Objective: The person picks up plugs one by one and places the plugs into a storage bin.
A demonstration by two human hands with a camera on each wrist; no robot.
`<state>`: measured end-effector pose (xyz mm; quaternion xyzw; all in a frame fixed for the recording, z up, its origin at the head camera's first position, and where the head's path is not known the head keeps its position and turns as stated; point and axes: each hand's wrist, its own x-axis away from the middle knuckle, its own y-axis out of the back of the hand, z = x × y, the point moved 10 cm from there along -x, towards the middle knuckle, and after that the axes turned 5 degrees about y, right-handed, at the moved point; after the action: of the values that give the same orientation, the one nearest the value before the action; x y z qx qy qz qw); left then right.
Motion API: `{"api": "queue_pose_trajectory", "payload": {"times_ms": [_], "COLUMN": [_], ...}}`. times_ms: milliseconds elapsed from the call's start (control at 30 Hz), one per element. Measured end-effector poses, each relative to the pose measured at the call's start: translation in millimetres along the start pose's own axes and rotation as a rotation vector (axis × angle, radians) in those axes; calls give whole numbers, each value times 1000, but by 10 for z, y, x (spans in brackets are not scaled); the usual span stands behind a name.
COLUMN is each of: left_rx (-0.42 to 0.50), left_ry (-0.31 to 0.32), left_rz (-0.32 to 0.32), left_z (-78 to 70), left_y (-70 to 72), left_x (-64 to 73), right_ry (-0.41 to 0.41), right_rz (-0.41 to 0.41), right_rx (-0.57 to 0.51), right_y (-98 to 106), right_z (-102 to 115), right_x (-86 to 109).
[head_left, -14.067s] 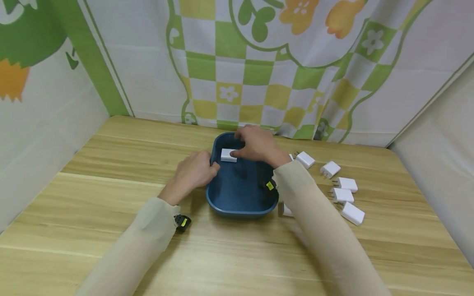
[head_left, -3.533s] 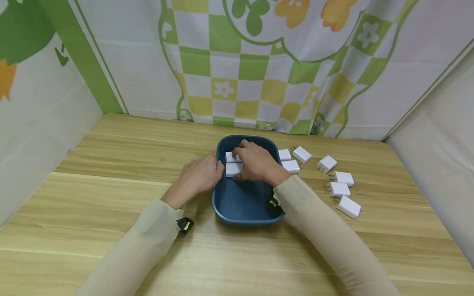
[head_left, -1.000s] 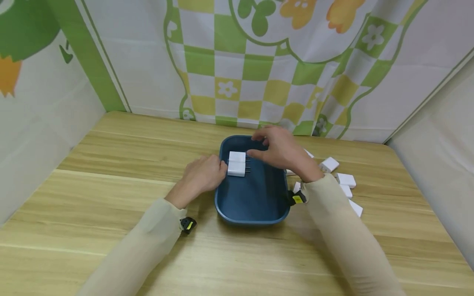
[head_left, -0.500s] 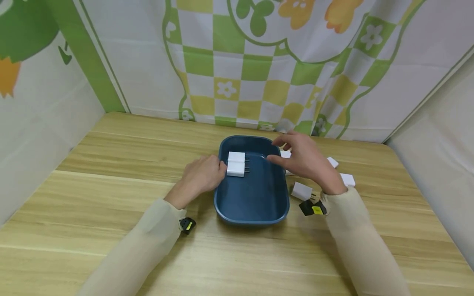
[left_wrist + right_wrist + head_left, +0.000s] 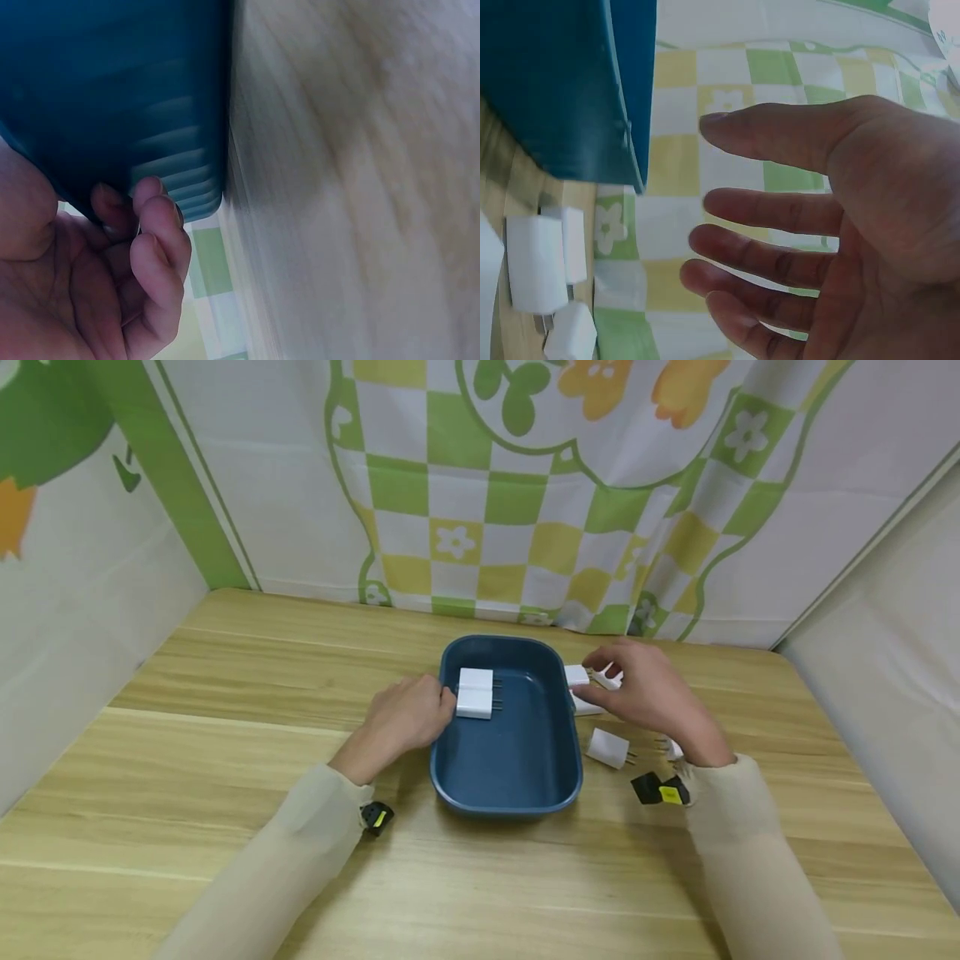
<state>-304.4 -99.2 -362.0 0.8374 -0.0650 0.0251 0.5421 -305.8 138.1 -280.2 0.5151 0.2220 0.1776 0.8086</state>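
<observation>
A blue plastic bin stands on the wooden table. My left hand grips its left rim; in the left wrist view the fingers curl against the bin's outer wall. Inside, at the left wall, two white plug chargers lie side by side, prongs pointing right. To the right of the bin, my right hand hovers over loose white chargers, its thumb and fingers apart. The right wrist view shows that hand holding nothing, with several chargers below the bin's rim.
One charger lies by the bin's right side, prongs to the right. Another charger is partly hidden under the right wrist. Behind the table hangs a green-and-yellow checkered curtain.
My right hand has left the two chargers in the bin and moved right, past the rim, over the loose ones. Earlier it was placing the second charger beside the first. The left hand stays put.
</observation>
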Motion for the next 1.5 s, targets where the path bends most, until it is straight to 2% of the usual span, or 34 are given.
{"api": "queue_pose_trajectory", "payload": {"times_ms": [367, 600, 833, 1000, 1200, 1500], "left_rx": [7, 6, 4, 3, 11, 19], "left_ry": [12, 0, -4, -11, -13, -14], "left_rz": [7, 6, 4, -4, -2, -12], "left_z": [43, 47, 20, -2, -5, 2], "left_y": [-2, -6, 2, 10, 3, 8], "left_x": [18, 12, 6, 6, 9, 4], "right_ry": [-74, -141, -102, -119, -120, -133], "right_rz": [172, 353, 445, 488, 487, 500], "right_rx": [58, 21, 15, 69, 131, 123], "right_y": [-196, -439, -616, -698, -727, -724], "right_z": [-247, -373, -396, -428, -425, -425], "right_x": [98, 162, 185, 205, 209, 237]}}
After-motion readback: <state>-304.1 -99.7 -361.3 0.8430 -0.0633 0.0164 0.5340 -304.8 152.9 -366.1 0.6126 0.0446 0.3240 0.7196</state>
